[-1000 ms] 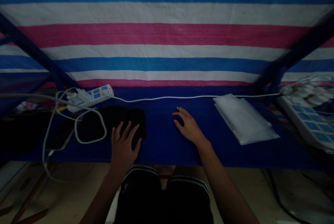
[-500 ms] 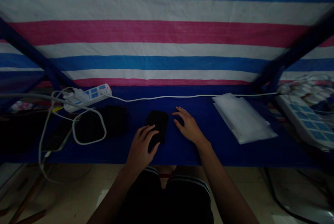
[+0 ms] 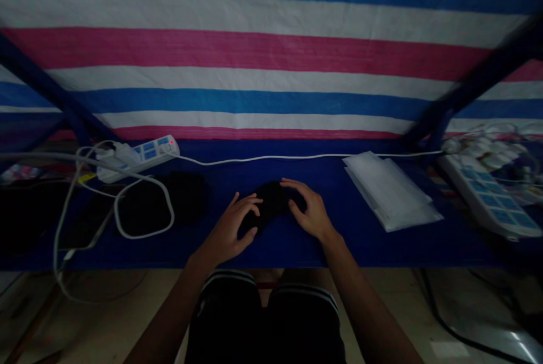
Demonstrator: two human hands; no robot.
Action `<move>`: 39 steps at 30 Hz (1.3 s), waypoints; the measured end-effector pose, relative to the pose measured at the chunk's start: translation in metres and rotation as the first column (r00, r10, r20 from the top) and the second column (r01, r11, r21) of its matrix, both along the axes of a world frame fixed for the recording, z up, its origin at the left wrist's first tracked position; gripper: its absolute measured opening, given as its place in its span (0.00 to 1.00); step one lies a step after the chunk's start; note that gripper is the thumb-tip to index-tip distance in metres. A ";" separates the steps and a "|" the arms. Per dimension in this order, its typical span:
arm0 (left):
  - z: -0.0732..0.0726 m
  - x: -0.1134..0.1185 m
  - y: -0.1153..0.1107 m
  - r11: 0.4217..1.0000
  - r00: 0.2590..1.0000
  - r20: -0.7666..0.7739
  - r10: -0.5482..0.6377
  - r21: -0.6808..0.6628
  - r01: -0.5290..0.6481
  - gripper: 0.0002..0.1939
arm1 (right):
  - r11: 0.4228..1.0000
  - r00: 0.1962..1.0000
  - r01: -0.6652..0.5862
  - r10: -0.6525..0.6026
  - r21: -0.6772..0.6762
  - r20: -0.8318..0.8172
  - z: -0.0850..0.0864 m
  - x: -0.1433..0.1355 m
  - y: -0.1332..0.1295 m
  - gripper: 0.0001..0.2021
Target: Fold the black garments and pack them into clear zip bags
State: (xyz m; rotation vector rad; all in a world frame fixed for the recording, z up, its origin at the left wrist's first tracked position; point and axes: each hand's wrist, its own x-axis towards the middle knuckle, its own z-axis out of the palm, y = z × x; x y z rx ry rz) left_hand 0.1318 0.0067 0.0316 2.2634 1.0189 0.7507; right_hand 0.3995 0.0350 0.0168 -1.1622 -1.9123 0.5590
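Observation:
A soft black piece of folded cloth [image 3: 271, 201] lies on the blue tabletop, between my two hands. What kind of garment or cloth it is, I cannot make out in the dim light. My left hand [image 3: 234, 227] grips its left side, with curved fingers over the top and the thumb at the near edge. At the right end, my right hand [image 3: 310, 209] has its fingers and thumb around the cloth. Darker bunched cloth [image 3: 186, 197] lies to the left of my left hand.
A white power strip [image 3: 148, 151] with plugs and looping cables sits back left, near a phone [image 3: 87, 231]. Translucent plastic bags [image 3: 388, 194] lie to the right. Another power strip [image 3: 492, 200] with chargers stands far right. A striped tarp [image 3: 271, 52] hangs behind.
The black cloth has spread out to the right and lies wider. My right hand has come onto its right end, while my left hand stays at its left side.

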 end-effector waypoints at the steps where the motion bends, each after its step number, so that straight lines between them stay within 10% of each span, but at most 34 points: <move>1: 0.002 -0.001 0.005 1.000 1.000 0.015 -0.019 -0.012 0.019 0.11 | 0.999 0.999 -0.038 0.038 0.003 0.013 0.002 0.000 -0.005 0.19; 29: -0.004 0.003 0.019 0.963 0.894 0.379 0.239 -0.211 -0.168 0.07 | 0.999 0.998 -0.038 0.039 -0.019 0.046 0.004 -0.004 -0.019 0.06; 39: -0.004 0.005 0.024 0.910 0.868 0.308 0.389 -0.276 -0.310 0.12 | 0.992 0.987 -0.126 0.126 -0.007 0.098 0.005 -0.001 -0.023 0.27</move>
